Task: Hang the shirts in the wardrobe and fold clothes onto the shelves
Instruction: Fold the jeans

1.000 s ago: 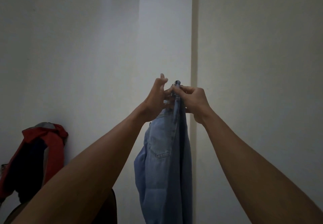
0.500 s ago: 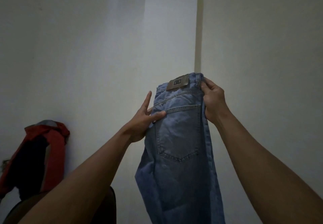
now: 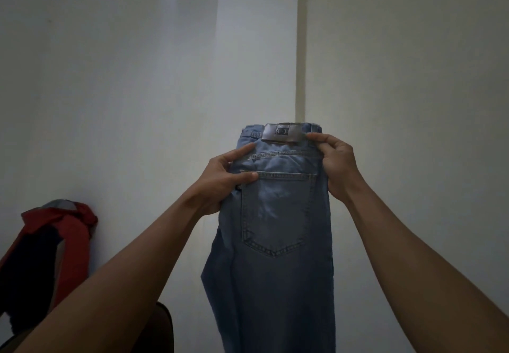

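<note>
Pale walls behind; jeans hang long axis vertical, left hand pinching one waist edge, right hand gripping the other

Light blue jeans, folded lengthwise, hanging upright, back pocket and waistband patch facing the camera

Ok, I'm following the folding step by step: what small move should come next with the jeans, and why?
Probably slide the left hand down the legs and lift them toward the waist. The jeans hang doubled lengthwise, back pocket showing, right hand gripping the top corner, so a crosswise fold seems left.
</note>
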{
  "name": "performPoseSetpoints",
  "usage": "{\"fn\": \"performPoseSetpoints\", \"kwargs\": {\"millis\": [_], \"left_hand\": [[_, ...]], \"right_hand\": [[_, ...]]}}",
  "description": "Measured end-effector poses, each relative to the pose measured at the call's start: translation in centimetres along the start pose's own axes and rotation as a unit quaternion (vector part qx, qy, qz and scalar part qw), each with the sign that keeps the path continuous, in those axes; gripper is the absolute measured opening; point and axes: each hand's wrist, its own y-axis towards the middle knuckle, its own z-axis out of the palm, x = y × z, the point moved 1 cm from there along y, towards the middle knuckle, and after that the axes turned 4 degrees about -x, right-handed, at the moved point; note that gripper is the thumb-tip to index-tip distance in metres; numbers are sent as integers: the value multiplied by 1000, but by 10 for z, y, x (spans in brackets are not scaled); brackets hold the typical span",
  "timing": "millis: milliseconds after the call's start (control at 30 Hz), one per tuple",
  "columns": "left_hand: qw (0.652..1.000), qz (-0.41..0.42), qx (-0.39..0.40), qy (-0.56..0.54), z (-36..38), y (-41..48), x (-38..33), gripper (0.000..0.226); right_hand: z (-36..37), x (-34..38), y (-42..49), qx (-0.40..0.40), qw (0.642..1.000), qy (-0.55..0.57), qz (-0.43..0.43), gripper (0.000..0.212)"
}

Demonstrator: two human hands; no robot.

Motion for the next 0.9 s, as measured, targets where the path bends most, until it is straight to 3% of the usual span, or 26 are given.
{"fn": "performPoseSetpoints", "kwargs": {"millis": [200,333,433,533,633,800,900], "left_hand": [[994,74,-41,63,20,16,-25,69],[990,108,-47,75,33,36,-48,72],[987,127,-58,77,38,48,-63,72],[986,131,-74,73,38,56,-71,72],[986,122,-89,74,30,63,-72,74],[981,78,-121,131,18,68,-66,71],[978,52,-97,179,8,69,-61,81]], "right_hand": [[-28,16,0,90,995,-8,29,30],[-53,-1,-16,142,984,5,105,16],[-62,-27,-39,175,972,20,157,51],[-65,-53,-63,220,954,17,204,71],[-65,-66,-81,250,948,31,193,74],[-59,-58,-91,215,957,116,157,93],[-52,-56,-91,193,967,117,119,87]]}}
